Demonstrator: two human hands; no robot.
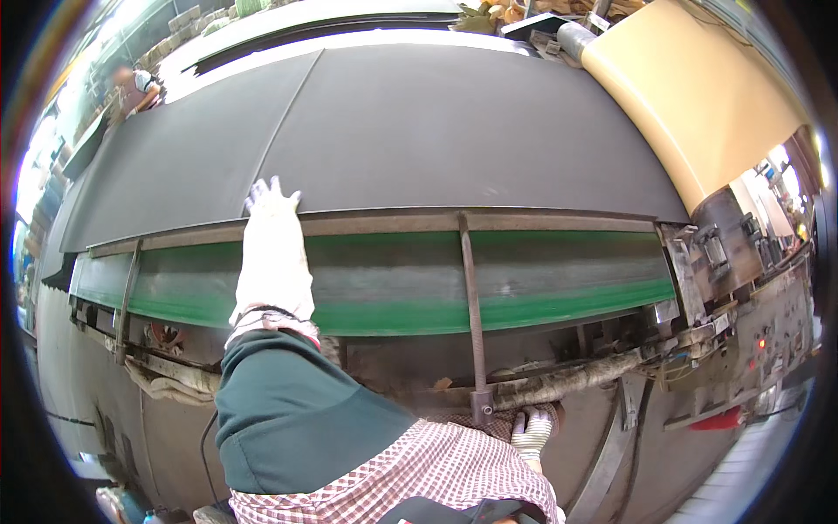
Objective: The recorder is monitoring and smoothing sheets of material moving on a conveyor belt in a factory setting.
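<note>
L hand [273, 197] splayed flat, gripping nothing, on dark sheet [454, 131] by seam [293, 109] — prob. steadying it; R hand [531, 430] low nr checked apron [410, 458] — can't tell grip.

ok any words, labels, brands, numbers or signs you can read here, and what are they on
None can be read.
Dark sheeting at the left hand: no lettering visible.
Tan sheet: no lettering visible.
Grey panel with the red light: any marks are too small and blurred to read.
</note>
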